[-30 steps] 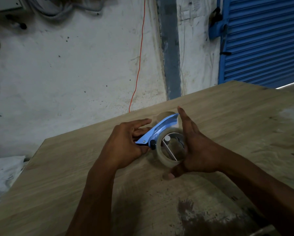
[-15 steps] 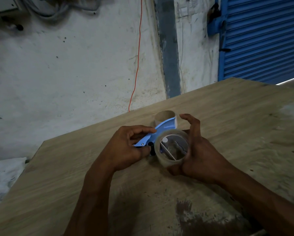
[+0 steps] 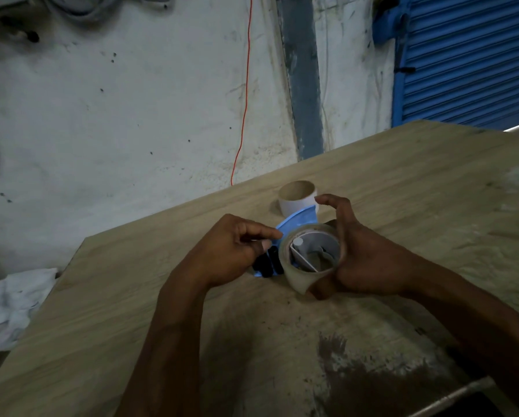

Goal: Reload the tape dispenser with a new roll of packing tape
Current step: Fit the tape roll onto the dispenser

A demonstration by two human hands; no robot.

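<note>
A blue tape dispenser (image 3: 297,219) with black rollers lies on the wooden table (image 3: 417,188). A roll of clear packing tape (image 3: 297,278) sits on the dispenser's hub, its open side facing me. My right hand (image 3: 363,260) curls round the roll's right side, thumb under it and fingers arched over the top. My left hand (image 3: 228,251) pinches the dispenser's blue body at the left of the roll. An empty cardboard tape core (image 3: 297,197) stands upright just behind the dispenser.
A crumpled white cloth (image 3: 14,305) lies off the table's left edge. Behind the table a stained white wall carries a thin red wire (image 3: 243,115). A blue roller shutter (image 3: 468,55) is at the back right. A dark stain (image 3: 357,371) marks the near tabletop.
My right hand went from flat against the roll to curled round it. The dispenser tilted, showing its black rollers. The empty core behind came into full view.
</note>
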